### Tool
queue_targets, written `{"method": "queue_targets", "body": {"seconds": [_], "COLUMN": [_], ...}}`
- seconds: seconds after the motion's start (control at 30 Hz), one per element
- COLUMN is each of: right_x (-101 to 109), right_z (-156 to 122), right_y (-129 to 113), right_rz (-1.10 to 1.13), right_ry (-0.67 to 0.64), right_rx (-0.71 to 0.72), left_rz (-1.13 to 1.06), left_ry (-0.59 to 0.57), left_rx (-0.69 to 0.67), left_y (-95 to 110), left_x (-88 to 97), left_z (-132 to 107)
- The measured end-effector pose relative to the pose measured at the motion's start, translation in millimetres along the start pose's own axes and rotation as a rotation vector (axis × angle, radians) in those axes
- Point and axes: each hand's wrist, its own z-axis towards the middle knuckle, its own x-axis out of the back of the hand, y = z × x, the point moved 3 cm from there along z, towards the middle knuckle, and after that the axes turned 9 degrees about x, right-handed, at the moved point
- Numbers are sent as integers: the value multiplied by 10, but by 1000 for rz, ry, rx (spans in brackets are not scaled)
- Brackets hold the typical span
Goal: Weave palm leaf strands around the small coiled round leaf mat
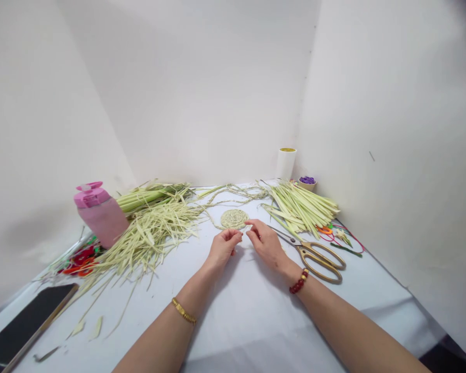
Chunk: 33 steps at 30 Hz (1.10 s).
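A flat round coil of pale braided plant fibre (234,218) lies on the white table just beyond my hands, with a length of braid running from its left side. My left hand (223,247) is just in front of the coil, thumb and fingers pinched together; what they hold, if anything, is too small to make out. Close by on the right is my right hand (267,244), its index finger reaching toward the coil's near edge and its thumb apart from it. Its other fingers are partly hidden. Large bronze-handled scissors (314,256) lie beside my right wrist.
Loose shredded strips (159,228) and a bundle of green stalks (147,197) are at left, near a pink bottle (103,217) and a phone (27,326). Cut stalks (305,207), a white cylinder (286,165) and a small bowl of purple pieces (307,183) occupy the back right.
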Motion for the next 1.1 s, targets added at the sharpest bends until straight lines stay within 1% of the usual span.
{"method": "queue_targets", "body": {"seconds": [0.07,0.13,0.23,0.37,0.5,0.67,0.77,0.9,0.97,1.03,1.1], "right_x": [-39,-63,-61,-49,-42,-8,-3,-25,-50,-72,-85], "right_z": [-2,-7,-16,-32,-32,3,7,-37,-61,-72,-70], "right_y": [-4,3,29,47,24,-30,-54,-45,-35,-30,-27], "right_rz": [33,41,12,9,13,6,37,73,49,4,-35], "right_ry": [-63,-93,-61,-10,-3,-8,-12,12,-11,-48,-71], "right_rx": [53,52,-11,-52,-26,22,11,-123,-175,-178,-153], "left_rz": [20,25,-1,-18,-17,-84,-113,-157,-181,-214,-247], "left_ry": [0,2,-11,-65,-109,-204,-196,-129,-81,-63,-88], "left_rx": [-10,-4,14,20,61,180,213,174,156,147,151], "left_y": [11,9,-5,-3,-1,-23,-16,11,9,-3,-15], "left_x": [-17,-25,-29,-45,-54,-56,-45,-24,-7,4,3], "left_z": [-17,-22,-16,-12,-31,-61,-65,-46,-29,-14,-7]}}
